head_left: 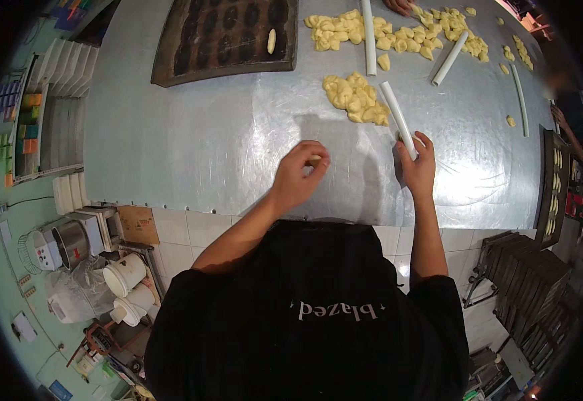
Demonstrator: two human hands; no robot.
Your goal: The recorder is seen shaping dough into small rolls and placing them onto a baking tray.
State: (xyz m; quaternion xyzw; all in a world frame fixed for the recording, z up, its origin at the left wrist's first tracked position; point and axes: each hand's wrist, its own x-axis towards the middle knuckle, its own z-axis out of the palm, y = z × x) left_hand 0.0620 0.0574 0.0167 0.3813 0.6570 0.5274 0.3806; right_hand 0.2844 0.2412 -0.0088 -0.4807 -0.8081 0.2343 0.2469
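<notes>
My left hand (301, 172) is curled above the metal table, with a small piece of yellow dough (315, 158) partly showing between thumb and fingers. To its right, my right hand (419, 166) holds the near end of a white rolling tube (397, 112), which slants away to the far left. Just beyond the hands lies a heap of yellow dough pieces (355, 99), close beside the tube. A dark baking tray (228, 75) sits at the far left of the table, with one slim dough roll (271, 41) at its right side.
More dough pieces (408, 39) spread along the far side, where another person's hand (400, 6) reaches in. Other white tubes (450, 59) lie among them. A tray of shaped rolls (552, 194) stands at the right edge. Stacked dark trays (528, 284) occupy the lower right, white buckets (125, 274) the lower left.
</notes>
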